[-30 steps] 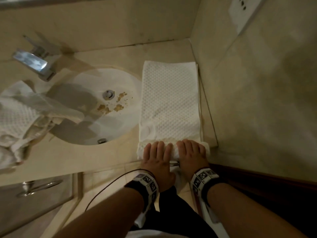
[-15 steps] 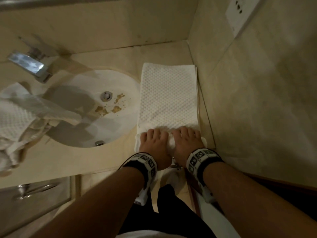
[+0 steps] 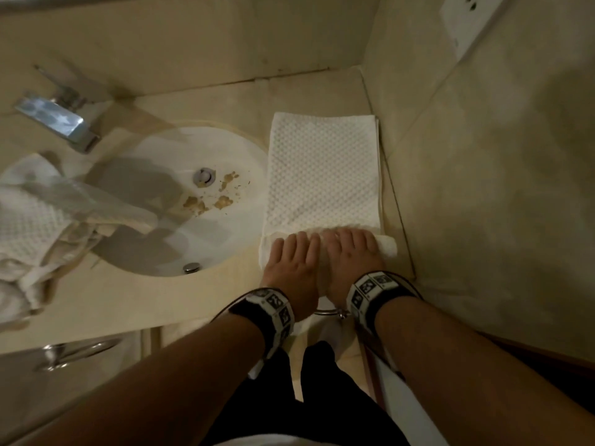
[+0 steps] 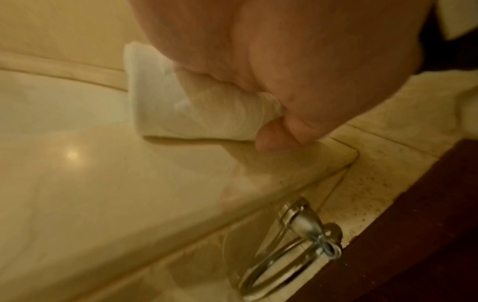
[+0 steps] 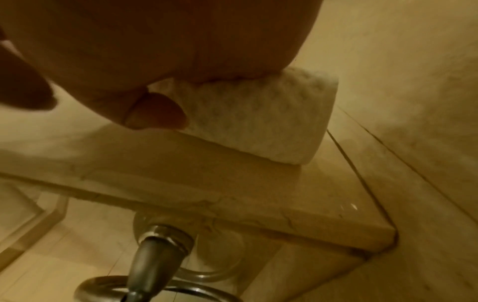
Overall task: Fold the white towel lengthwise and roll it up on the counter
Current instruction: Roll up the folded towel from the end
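Observation:
A white waffle-weave towel (image 3: 322,175) lies folded into a long strip on the beige counter (image 3: 128,294), between the sink and the right wall. Its near end is wound into a roll (image 3: 388,247), also seen as a thick bundle in the left wrist view (image 4: 181,114) and the right wrist view (image 5: 258,122). My left hand (image 3: 294,255) and right hand (image 3: 352,252) lie side by side on top of the roll, fingers stretched forward over it and pressing down. Each thumb rests against the roll's near side: left thumb (image 4: 271,139), right thumb (image 5: 157,112).
A round white sink (image 3: 244,239) with brown debris (image 3: 209,201) sits left of the towel, below a chrome faucet (image 3: 58,120). Crumpled white towels (image 3: 29,226) lie at far left. A chrome towel ring (image 3: 328,313) hangs under the counter edge. A tiled wall (image 3: 483,188) runs close along the right.
Both hands have pushed the roll away from the counter's front edge. The roll has grown thicker and the flat stretch of towel ahead of it is shorter.

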The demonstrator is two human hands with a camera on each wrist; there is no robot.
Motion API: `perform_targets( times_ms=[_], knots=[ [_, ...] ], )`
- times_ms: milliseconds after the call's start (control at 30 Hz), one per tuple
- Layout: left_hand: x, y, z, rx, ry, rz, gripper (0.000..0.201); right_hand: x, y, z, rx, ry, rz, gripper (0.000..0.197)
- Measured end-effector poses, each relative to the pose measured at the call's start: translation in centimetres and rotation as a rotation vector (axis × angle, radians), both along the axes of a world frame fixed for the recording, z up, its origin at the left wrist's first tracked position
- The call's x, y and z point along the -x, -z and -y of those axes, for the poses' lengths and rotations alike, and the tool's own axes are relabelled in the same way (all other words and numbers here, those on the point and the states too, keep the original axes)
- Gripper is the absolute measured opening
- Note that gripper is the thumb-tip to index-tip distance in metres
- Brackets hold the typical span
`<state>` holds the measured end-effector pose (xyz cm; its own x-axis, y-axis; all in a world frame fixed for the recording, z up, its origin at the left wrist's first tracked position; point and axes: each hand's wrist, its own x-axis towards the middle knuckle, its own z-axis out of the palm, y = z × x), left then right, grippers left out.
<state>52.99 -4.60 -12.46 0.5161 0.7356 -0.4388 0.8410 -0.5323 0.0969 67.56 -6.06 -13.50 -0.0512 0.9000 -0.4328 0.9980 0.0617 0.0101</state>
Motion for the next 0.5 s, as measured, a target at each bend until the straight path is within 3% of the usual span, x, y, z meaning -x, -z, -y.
perform_targets(
  times_ms=[133,300,500],
  knots=[
    [-0.6,0.7,-1.0,-0.008,0.018,-0.074,0.109,0.0,-0.2,-1.5,-0.018,0.037,-0.027,0.093],
    [-1.3,0.0,-4.8,-0.009,0.004,-0.016,0.095,-0.9,-0.6,-4.3,0.033,0.055,-0.064,0.095],
    [-1.8,0.5,-7.4,0.004,0.008,-0.018,0.08,-1.6,-0.9,-6.0,0.048,0.082,-0.108,0.083]
  ],
)
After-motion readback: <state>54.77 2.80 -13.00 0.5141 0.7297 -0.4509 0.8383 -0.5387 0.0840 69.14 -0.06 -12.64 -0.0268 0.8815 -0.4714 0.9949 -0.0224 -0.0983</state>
